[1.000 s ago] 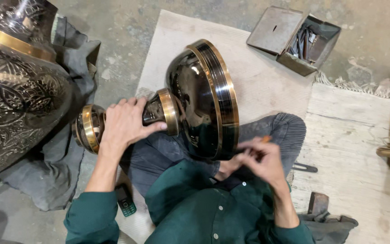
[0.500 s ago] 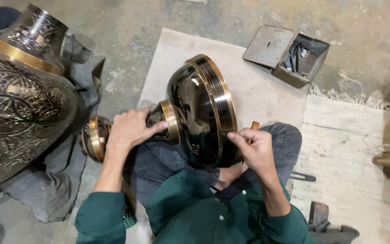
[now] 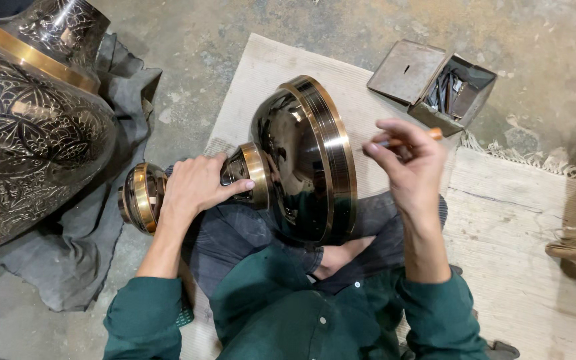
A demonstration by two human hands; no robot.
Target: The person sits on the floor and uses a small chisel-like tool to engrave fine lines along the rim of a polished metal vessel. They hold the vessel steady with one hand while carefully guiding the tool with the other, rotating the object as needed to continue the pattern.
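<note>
While the left hand (image 3: pixel 191 190) clasps the dark, brass-banded metal vase's (image 3: pixel 288 167) neck, the right hand (image 3: pixel 408 163), at three o'clock, pinches a wooden-handled tool (image 3: pixel 428 135) that might slip and scratch the polish.

The bare grey concrete floor (image 3: pixel 248 27) carries a pale woven mat (image 3: pixel 261 87) spread under the seated person, and to its right a worn light wooden board (image 3: pixel 521 267) with a frayed fringe along its upper edge. On the left a crumpled dark grey cloth (image 3: pixel 68 260) lies on the floor beneath a large engraved dark metal vase with a brass band (image 3: pixel 28 127). Near the mat's far corner sits an open rusty square metal tin (image 3: pixel 435 83) holding small dark tools.
</note>
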